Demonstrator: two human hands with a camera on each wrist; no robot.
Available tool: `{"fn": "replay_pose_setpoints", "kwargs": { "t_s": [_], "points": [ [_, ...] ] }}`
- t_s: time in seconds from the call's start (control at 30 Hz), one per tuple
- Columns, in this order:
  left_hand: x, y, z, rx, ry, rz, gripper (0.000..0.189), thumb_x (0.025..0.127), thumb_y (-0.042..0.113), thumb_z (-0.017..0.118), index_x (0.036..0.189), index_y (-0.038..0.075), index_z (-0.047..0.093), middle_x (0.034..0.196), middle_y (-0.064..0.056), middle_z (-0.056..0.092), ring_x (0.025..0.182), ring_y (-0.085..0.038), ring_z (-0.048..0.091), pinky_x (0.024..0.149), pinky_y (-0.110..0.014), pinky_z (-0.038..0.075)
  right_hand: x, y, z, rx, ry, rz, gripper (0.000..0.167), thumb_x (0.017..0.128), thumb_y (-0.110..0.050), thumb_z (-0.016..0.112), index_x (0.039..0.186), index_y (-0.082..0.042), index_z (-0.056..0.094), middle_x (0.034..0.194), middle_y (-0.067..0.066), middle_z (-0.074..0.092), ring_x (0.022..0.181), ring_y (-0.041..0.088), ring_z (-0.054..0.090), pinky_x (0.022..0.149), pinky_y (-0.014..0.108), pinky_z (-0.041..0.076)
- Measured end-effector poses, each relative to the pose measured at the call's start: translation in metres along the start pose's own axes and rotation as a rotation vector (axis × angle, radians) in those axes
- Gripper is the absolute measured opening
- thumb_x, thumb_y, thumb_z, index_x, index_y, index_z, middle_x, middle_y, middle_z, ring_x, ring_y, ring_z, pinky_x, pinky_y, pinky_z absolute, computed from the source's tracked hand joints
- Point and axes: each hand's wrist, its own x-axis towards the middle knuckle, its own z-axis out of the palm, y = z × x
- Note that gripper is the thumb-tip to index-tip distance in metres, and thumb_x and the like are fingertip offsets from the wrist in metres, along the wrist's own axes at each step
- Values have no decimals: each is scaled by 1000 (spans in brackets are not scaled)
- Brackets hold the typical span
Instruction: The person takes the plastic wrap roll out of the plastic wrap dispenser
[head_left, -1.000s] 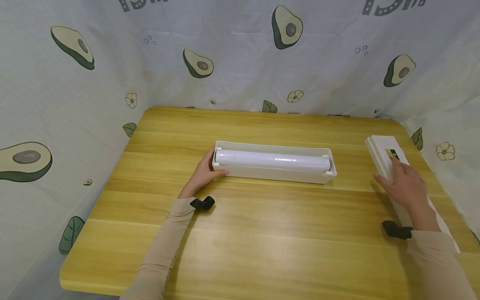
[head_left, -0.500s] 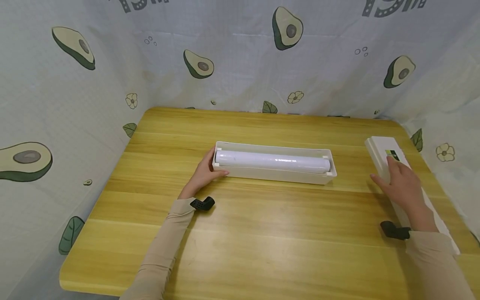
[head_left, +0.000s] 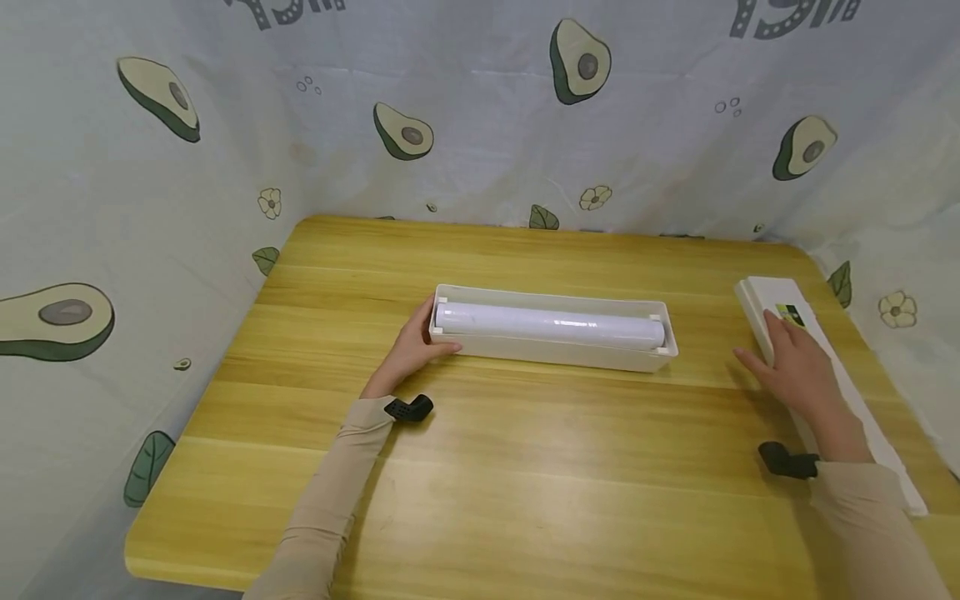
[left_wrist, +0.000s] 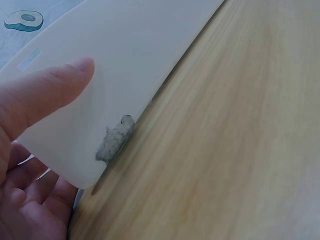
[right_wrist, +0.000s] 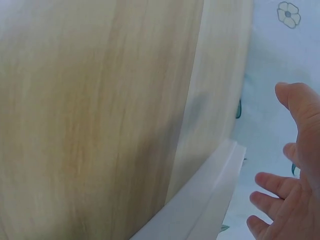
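Near the center of the head view: open white box [head_left: 555, 352], lying lengthwise on the wooden tabletop [head_left: 540, 467], with a white roll [head_left: 540, 323] inside along its length. At the box's left end: left hand [head_left: 408, 352], partly closed in a grip, thumb laid against the front wall [left_wrist: 135, 55], fingers behind the end.

At the right of the head view: right hand [head_left: 806, 377], over or beside a long white lid-like piece [right_wrist: 197, 202] with a green label [head_left: 789, 314]. Thumb and fingers loosely spread, nothing in grasp; in the right wrist view, apart from the visible end of the piece.

Handling, by judgement: treat the box as stiff plastic, smooth, slightly slippery, with most weight likely in the roll. Grip at the ends, across both long walls; avoid squeezing at mid-length. Keep level to prevent roll movement. Treat the lid-like piece as light and fairly stiff; hold by the long edges.
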Motion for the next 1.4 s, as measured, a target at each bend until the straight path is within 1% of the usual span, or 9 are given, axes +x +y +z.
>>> {"fn": "replay_pose_setpoints", "kwargs": {
  "t_s": [0.03, 0.23, 0.43, 0.73, 0.83, 0.93, 1.07, 1.17, 1.4],
  "points": [
    [1, -3, 0, 7, 2, 8, 97, 78, 2, 73, 151, 24, 15, 148, -11, 34, 128, -30, 42, 105, -43, 41, 0, 0, 0, -2, -3, 0, 78, 97, -43, 44, 146, 9, 13, 134, 45, 28, 115, 60, 30, 92, 68, 27],
    [-1, -2, 0, 24, 8, 30, 96, 77, 2, 74, 151, 23, 16, 146, -11, 37, 125, -28, 45, 101, -37, 45, 2, -1, 0, -3, -6, -1, 79, 97, -44, 44, 146, 9, 12, 135, 45, 27, 116, 60, 30, 93, 68, 26],
    [0, -3, -1, 20, 3, 33, 95, 77, 3, 74, 151, 23, 17, 145, -11, 38, 126, -28, 44, 104, -40, 43, 3, -4, -1, 4, -20, 0, 79, 97, -43, 44, 146, 10, 13, 133, 46, 28, 116, 60, 29, 93, 69, 26],
    [1, -4, -1, 26, 15, 18, 96, 77, 3, 75, 151, 22, 17, 145, -11, 38, 126, -28, 45, 104, -42, 43, 6, -10, -1, 9, -7, -14, 78, 96, -42, 45, 145, 10, 15, 131, 45, 30, 116, 59, 30, 93, 68, 26],
    [1, -1, -1, 17, 6, 17, 96, 77, 1, 74, 151, 19, 16, 145, -14, 37, 126, -30, 44, 103, -43, 43, 6, -12, -1, 8, -11, -22, 77, 97, -42, 45, 146, 10, 14, 131, 45, 31, 116, 59, 31, 93, 68, 26],
    [-2, 8, 0, 16, -6, 24, 95, 77, -2, 72, 151, 12, 15, 145, -19, 36, 125, -33, 44, 102, -42, 44, 5, -13, -1, 10, -13, -28, 77, 97, -41, 45, 146, 10, 14, 131, 45, 31, 116, 59, 30, 93, 68, 26],
    [-7, 20, 0, 17, -13, 12, 95, 77, -3, 72, 151, 8, 14, 144, -21, 36, 124, -32, 44, 101, -39, 44, 5, -14, 0, 11, -15, -33, 77, 97, -41, 45, 145, 10, 15, 131, 46, 31, 115, 60, 31, 92, 69, 27],
    [-7, 22, 0, 13, -15, 0, 95, 77, -3, 72, 151, 9, 14, 145, -20, 35, 125, -33, 44, 103, -42, 43, 6, -15, 0, 6, -16, -35, 77, 97, -42, 45, 145, 10, 15, 130, 46, 31, 115, 60, 31, 92, 69, 27],
    [-7, 23, 0, 19, -15, 14, 95, 77, -3, 72, 151, 9, 14, 146, -20, 35, 126, -34, 43, 105, -47, 40, 7, -19, 0, 1, -7, -35, 76, 97, -43, 45, 145, 9, 18, 131, 43, 33, 117, 58, 31, 93, 68, 26]
  ]
}}
